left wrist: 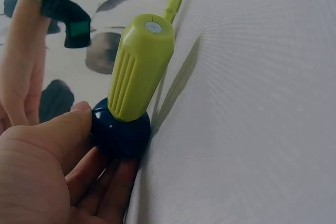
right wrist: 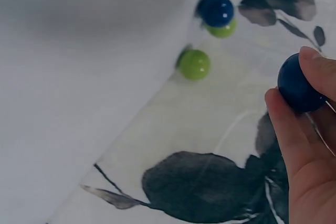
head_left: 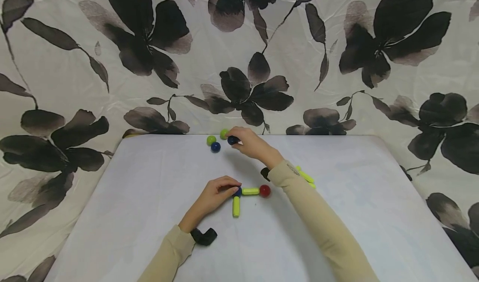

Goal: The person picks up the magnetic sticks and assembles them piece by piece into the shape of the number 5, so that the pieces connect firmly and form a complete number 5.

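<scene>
My left hand (head_left: pixel 214 194) pinches a dark blue ball (left wrist: pixel 121 139) between thumb and fingers, low at the table surface. A ribbed yellow-green rod (left wrist: pixel 139 72) joins that ball, a pale round disc showing in its free end. A second yellow-green rod (head_left: pixel 250 191) runs from the ball to a red ball (head_left: pixel 265 190). Farther back, my right hand (head_left: pixel 256 145) grips another dark blue ball (right wrist: pixel 298 83) in its fingertips, apart from the nearby balls. Those are a blue ball (head_left: pixel 215 147) and two green balls, one at the left (head_left: pixel 211 140) and one behind (head_left: pixel 224 134).
Several yellow-green rods (head_left: pixel 307 176) lie right of centre, partly hidden by the right sleeve (head_left: pixel 318 215). The white tabletop (head_left: pixel 131 199) ends at a back edge close behind the loose balls. A floral cloth (head_left: pixel 314 74) hangs beyond it. Each wrist wears a black band.
</scene>
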A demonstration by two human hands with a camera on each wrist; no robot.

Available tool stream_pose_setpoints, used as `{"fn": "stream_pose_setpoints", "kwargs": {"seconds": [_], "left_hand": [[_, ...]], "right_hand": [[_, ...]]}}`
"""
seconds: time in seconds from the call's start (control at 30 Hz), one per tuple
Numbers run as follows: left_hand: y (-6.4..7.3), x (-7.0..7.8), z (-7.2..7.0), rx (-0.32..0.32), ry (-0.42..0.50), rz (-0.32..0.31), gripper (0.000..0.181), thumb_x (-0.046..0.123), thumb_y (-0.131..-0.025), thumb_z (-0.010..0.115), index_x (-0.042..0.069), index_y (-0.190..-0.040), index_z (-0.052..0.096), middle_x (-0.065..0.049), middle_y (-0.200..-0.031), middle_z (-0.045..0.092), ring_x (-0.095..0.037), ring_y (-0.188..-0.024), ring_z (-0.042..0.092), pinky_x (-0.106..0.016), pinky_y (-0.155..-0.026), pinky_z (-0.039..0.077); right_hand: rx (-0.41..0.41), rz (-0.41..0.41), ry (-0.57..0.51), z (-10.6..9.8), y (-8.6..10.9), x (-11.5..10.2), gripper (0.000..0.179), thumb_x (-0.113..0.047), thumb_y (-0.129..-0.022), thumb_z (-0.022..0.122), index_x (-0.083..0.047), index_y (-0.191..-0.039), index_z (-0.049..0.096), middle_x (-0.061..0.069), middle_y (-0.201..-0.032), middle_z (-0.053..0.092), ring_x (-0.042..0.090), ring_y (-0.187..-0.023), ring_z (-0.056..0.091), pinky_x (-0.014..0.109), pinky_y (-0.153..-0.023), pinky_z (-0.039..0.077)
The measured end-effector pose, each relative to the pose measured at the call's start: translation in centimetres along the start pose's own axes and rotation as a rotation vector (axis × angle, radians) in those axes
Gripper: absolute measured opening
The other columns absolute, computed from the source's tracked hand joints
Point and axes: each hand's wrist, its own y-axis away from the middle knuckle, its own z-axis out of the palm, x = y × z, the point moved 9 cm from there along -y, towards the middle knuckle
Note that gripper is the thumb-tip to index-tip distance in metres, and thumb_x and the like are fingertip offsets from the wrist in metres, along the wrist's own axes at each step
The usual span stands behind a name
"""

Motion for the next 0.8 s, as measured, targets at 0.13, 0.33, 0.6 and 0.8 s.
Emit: {"fn": "stream_pose_setpoints", "kwargs": {"seconds": [0.13,0.33,0.6,0.8], "left_hand": [[0.0,0.0,-0.1,0.004,-0.006,0.011,0.021,0.008,-0.097,0.064,-0.002,-0.114,0.071,-0.007,-0.109,0.069,-0.018,-0.105,0.063,-0.03,-0.095,0.049],[0.0,0.1,-0.1,0.001,-0.004,0.019,0.021,0.008,-0.097,0.064,-0.003,-0.114,0.071,-0.007,-0.109,0.07,-0.016,-0.104,0.063,-0.028,-0.094,0.049],[0.0,0.2,-0.1,-0.001,-0.002,0.035,0.021,0.007,-0.097,0.064,-0.003,-0.113,0.071,-0.009,-0.109,0.07,-0.015,-0.104,0.063,-0.028,-0.094,0.049],[0.0,0.3,-0.1,-0.002,-0.006,0.055,0.02,0.006,-0.097,0.064,-0.003,-0.112,0.071,-0.009,-0.109,0.07,-0.017,-0.104,0.063,-0.027,-0.093,0.049]], "right_hand": [[0.056,-0.023,-0.023,-1.3,0.9,-1.3,0.035,0.001,-0.088,0.072,0.001,-0.122,0.065,0.014,-0.121,0.066,0.025,-0.114,0.061,0.032,-0.1,0.047],[0.13,-0.051,-0.086,-3.2,3.0,-3.1,0.037,-0.002,-0.086,0.076,0.002,-0.121,0.065,0.014,-0.118,0.067,0.024,-0.107,0.064,0.029,-0.089,0.053],[0.231,-0.088,-0.178,-4.9,5.9,-4.5,0.037,-0.001,-0.083,0.078,-0.001,-0.118,0.067,0.011,-0.117,0.064,0.021,-0.104,0.063,0.025,-0.086,0.053],[0.292,-0.095,-0.184,-5.9,7.9,-5.6,0.039,-0.002,-0.081,0.081,-0.002,-0.118,0.068,0.01,-0.116,0.064,0.02,-0.103,0.064,0.025,-0.084,0.054]]}}
